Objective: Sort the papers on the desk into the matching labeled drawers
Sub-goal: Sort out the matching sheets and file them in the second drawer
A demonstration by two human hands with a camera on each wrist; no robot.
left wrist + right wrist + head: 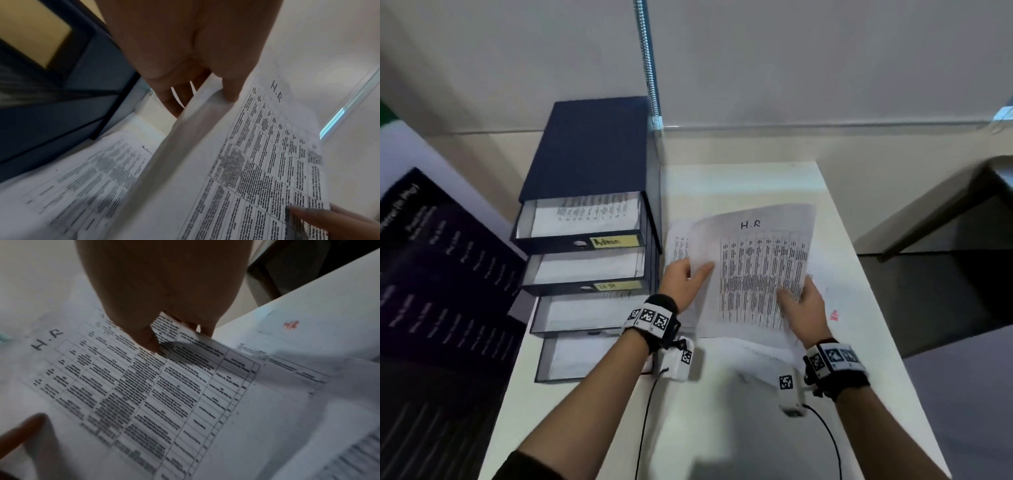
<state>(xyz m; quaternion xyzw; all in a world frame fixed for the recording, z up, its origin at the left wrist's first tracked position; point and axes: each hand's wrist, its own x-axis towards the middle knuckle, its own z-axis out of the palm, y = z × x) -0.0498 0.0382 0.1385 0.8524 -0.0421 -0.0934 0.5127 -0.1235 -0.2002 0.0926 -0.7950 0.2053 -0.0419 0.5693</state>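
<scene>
Head view, counter (722,428): white, carrying a dark blue drawer unit (592,147) at its left and loose papers at the middle.
Drawer unit: four drawers pulled out in steps; top one labelled Admin (614,241), second labelled HR (616,285), lower two labels not readable.
Papers on the counter (678,246): a spread of printed sheets lying under the lifted one (one in the left wrist view seems headed "Adm", though blurred).
H.R sheet (760,270): a table-printed page with "H.R" handwritten at the top, raised off the pile and tilted, just right of the drawer unit.
Left hand (685,277): thumb on top of the sheet's left edge, fingers curled beneath, pinching it.
Right hand (799,301): thumb pressed on the print at the lower right edge, fingers under it, also pinching.
Step in hand, as I judge it: carry the sheet left to the HR drawer.
Doing it well: keep both edges taut so the page does not sag, clear the Admin drawer's front, slide it in flat on the stack.
</scene>
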